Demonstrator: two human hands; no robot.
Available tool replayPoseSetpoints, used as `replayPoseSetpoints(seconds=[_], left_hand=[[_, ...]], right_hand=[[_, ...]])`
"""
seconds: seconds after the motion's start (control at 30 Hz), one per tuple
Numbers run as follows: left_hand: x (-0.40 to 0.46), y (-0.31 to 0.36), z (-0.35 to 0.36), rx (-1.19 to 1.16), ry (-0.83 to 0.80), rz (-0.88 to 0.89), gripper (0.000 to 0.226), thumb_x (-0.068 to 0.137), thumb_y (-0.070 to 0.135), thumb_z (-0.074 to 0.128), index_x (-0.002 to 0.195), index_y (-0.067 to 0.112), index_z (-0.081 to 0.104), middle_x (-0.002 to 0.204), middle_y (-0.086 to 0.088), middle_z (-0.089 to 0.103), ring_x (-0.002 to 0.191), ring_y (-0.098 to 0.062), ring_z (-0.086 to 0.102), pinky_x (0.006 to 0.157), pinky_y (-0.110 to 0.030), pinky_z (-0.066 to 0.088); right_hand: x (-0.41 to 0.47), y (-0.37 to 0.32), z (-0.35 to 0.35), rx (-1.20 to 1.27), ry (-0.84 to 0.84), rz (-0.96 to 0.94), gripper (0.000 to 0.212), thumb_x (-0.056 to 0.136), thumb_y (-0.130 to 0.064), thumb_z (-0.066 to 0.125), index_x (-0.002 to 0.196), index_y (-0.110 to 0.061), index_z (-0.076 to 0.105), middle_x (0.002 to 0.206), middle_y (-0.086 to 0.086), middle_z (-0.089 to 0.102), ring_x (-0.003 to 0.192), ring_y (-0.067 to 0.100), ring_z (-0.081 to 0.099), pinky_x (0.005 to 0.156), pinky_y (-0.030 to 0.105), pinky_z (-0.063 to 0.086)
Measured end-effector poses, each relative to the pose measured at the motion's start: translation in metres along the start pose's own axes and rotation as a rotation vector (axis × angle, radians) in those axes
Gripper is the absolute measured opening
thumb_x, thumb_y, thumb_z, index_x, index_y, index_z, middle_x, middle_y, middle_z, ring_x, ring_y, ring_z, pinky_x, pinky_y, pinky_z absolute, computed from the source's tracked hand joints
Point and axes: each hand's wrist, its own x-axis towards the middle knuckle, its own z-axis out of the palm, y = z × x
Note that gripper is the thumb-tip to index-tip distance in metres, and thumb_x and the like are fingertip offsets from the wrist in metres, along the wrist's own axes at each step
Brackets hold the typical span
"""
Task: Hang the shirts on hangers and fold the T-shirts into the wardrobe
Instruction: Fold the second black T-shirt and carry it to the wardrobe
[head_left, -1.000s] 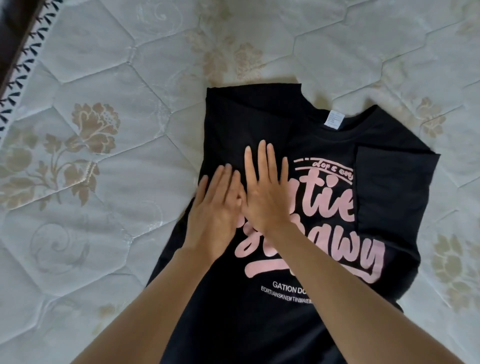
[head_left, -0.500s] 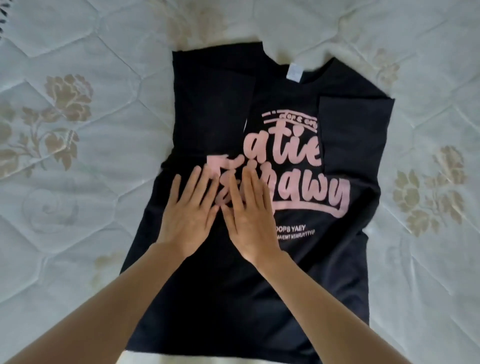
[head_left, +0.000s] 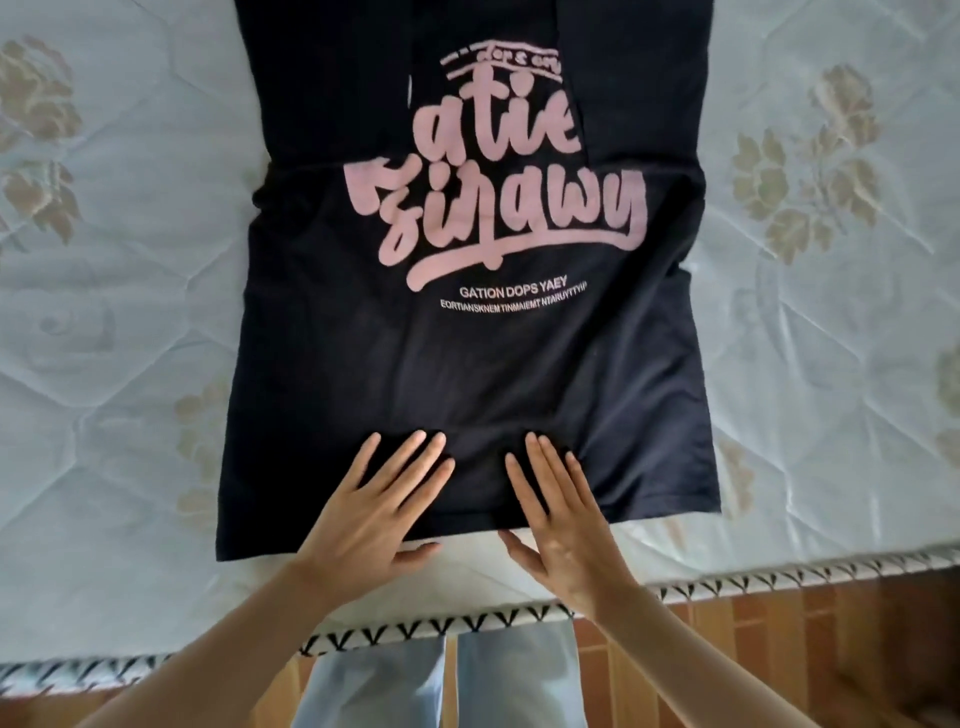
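- A black T-shirt (head_left: 467, 364) lay print side up on a quilted mattress (head_left: 130, 364), its hem toward the near edge and its collar end cut off by the far edge of the view.
- Both sides of the T-shirt were folded in over the chest, so the pink print (head_left: 498, 192) showed only in the strip between the 2 flaps.
- The left hand (head_left: 374, 504) lay flat, palm down, on the hem left of centre, fingers spread and pointing away, thumb on the mattress just past the hem.
- The right hand (head_left: 561, 514) lay the same way just right of centre, fingers on the cloth, thumb off the hem.
- The 2 hands were near each other but apart, neither clamped on anything; both simply pressed on the cloth.
- The mattress had a pale floral pattern and a black-and-white trim (head_left: 467, 623) along its near edge.
- Below the trim, 2 pale blue trouser legs (head_left: 441, 686) stood over a reddish-brown floor (head_left: 779, 634).
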Motion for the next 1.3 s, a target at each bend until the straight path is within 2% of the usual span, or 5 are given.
replayPoseSetpoints(seconds=[0.47,0.57,0.73,0.93,1.3], left_hand=[[-0.027,0.007,0.006,0.211,0.243,-0.160,0.028,0.076,-0.001,0.057,0.099,0.008,0.070,0.092,-0.010,0.064,0.079,-0.031,0.059,0.067,-0.042,0.053],[-0.032,0.007,0.007,0.185,0.159,-0.263,0.044,0.062,0.014,0.080,0.103,0.005,0.069,0.096,-0.011,0.061,0.081,-0.032,0.057,0.070,-0.045,0.050],[-0.015,0.022,-0.005,0.110,0.102,-0.297,0.032,0.077,0.031,0.049,0.092,0.008,0.065,0.088,-0.008,0.059,0.074,-0.030,0.055,0.067,-0.042,0.047],[0.020,0.053,-0.015,0.031,0.018,-0.212,0.047,0.062,0.039,0.075,0.095,0.008,0.066,0.088,-0.007,0.059,0.072,-0.027,0.053,0.064,-0.040,0.047],[0.009,0.046,-0.019,-0.003,0.075,-0.460,0.036,0.046,-0.018,0.068,0.069,0.009,0.065,0.063,-0.006,0.053,0.053,-0.026,0.051,0.046,-0.032,0.044]], right_hand=[[-0.018,0.046,-0.019,-0.229,0.129,0.336,0.041,0.050,0.012,0.067,0.085,-0.009,0.061,0.079,0.008,0.054,0.068,0.030,0.054,0.063,0.041,0.049],[-0.017,0.049,-0.030,-0.207,0.054,0.379,0.045,0.040,0.011,0.076,0.078,-0.008,0.063,0.074,0.007,0.054,0.065,0.029,0.054,0.060,0.040,0.051],[-0.021,0.054,-0.033,-0.174,0.030,0.326,0.031,0.056,-0.013,0.084,0.079,-0.011,0.064,0.074,0.004,0.056,0.066,0.028,0.056,0.062,0.038,0.050],[-0.027,0.058,-0.035,-0.118,0.125,0.286,0.027,0.081,-0.032,0.048,0.075,-0.010,0.063,0.066,0.001,0.054,0.057,0.025,0.055,0.058,0.036,0.049],[-0.031,0.059,-0.046,-0.079,0.065,0.410,0.037,0.052,0.003,0.086,0.074,-0.011,0.060,0.067,0.001,0.054,0.057,0.023,0.054,0.047,0.029,0.047]])
